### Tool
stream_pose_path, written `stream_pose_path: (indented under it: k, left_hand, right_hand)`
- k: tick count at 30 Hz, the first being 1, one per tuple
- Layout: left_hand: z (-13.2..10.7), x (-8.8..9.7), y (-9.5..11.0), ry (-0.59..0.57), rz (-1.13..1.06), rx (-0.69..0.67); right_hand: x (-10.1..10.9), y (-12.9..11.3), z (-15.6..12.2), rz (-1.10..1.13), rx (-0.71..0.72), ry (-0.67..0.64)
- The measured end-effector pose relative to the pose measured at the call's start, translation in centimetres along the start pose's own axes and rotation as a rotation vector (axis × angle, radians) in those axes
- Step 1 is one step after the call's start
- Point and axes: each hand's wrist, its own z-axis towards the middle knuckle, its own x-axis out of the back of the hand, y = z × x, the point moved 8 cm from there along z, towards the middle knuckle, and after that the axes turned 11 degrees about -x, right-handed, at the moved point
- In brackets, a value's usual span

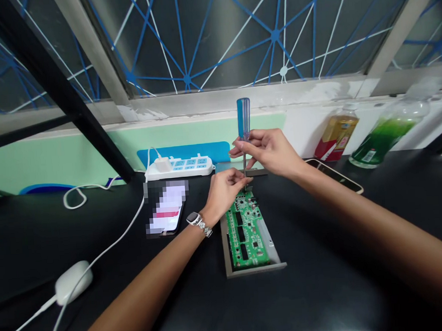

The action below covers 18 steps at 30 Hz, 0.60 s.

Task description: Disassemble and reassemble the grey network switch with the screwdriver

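A screwdriver (244, 118) with a blue and clear handle stands upright over the far end of a green circuit board (249, 228). My right hand (268, 150) has its fingers closed around the lower handle of the screwdriver. Lower down, my left hand (228, 187) pinches the shaft near the tip; whether a screw is also between those fingers is hidden. The board lies in a grey metal tray (257, 270), long side pointing away from me. Beneath the fingers, the screwdriver tip cannot be made out.
Left of the board lies a lit phone (167, 208). Behind it is a white power strip (191, 166) with a plugged-in charger. A white cable (111, 244) and white adapter (74, 282) are at left. Another phone (336, 174) and two bottles (337, 133) (385, 130) stand right.
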Motion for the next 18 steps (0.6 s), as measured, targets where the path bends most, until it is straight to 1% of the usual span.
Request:
stream_pose_path:
  k: [2,3,6,7,8,12,13,15,18]
  left_hand:
    - [-0.2,-0.1,0.2,-0.020,0.019,-0.013]
    - [-0.2,-0.1,0.3,-0.028,0.025,-0.019]
    - [-0.4,-0.2,0.7,-0.046,0.041,-0.030]
    - [-0.5,-0.3,0.9,-0.058,0.049,-0.035]
    - [-0.6,-0.3,1.0,-0.074,0.057,-0.042]
    - [-0.6,-0.7,1.2,-0.126,0.065,-0.056]
    - [-0.6,-0.7,1.0,-0.129,0.067,-0.050]
    - [-0.4,-0.6,0.7,-0.122,0.080,-0.031]
    - [0.0,-0.3,0.5,-0.087,0.098,-0.016]
  right_hand:
    - [-0.3,-0.1,-0.2,-0.003,-0.003,-0.027]
    - [-0.2,0.0,-0.3,0.004,-0.011,-0.008]
    - [0.7,0.4,-0.8,0.016,-0.023,0.109]
    - [0.8,0.5,-1.0,0.003,-0.021,0.123]
    - [0.8,0.4,-1.1,-0.017,-0.015,0.115]
    - [0.1,0.1,-1.4,-0.077,0.001,-0.024]
    - [0.2,0.1,-1.4,-0.076,0.005,-0.029]
    - [0.6,0.4,-1.4,-0.081,0.019,0.032]
    - [1.3,1.3,-1.8,-0.124,0.053,0.190]
